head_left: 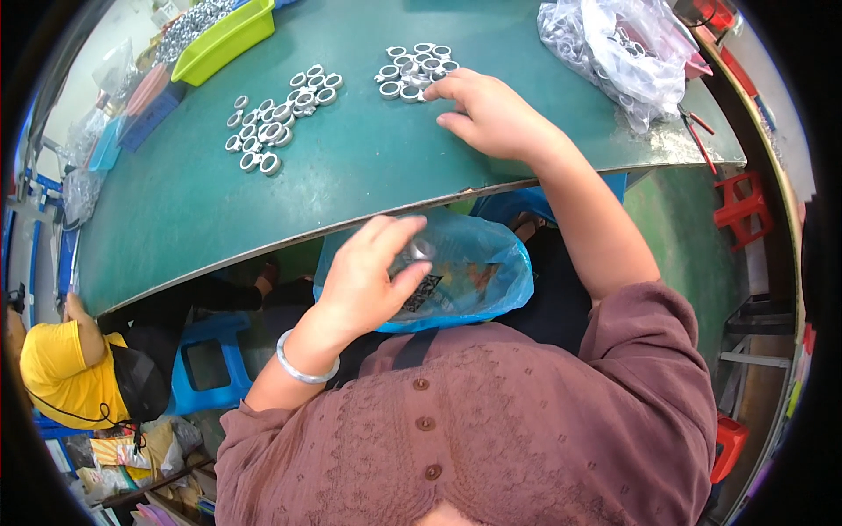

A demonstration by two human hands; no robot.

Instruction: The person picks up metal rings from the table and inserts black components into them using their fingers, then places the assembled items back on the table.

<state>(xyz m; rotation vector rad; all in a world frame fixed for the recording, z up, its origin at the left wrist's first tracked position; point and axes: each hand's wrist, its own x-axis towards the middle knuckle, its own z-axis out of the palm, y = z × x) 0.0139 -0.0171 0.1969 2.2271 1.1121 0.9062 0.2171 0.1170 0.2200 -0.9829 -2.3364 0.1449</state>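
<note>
My left hand point(373, 272) is over a blue plastic bag point(504, 298) at my lap, its thumb and fingers spread. A blurred metal ring point(421, 250) is in the gap between them, seemingly loose above the bag's mouth. On the green table, my right hand point(491, 114) reaches to a small pile of metal rings point(412, 66), each with a little lug. Its fingertips touch the pile's near right edge, with the thumb held apart. To the left lies another scattered group of the same rings point(272, 123).
A yellow-green bin point(224, 44) of small metal parts stands at the far left. At the far right are a clear plastic bag point(614, 53) and red-handled pliers point(697, 131). A person in yellow point(74, 368) sits left, by a blue stool point(210, 359). A red stool point(741, 210) is right.
</note>
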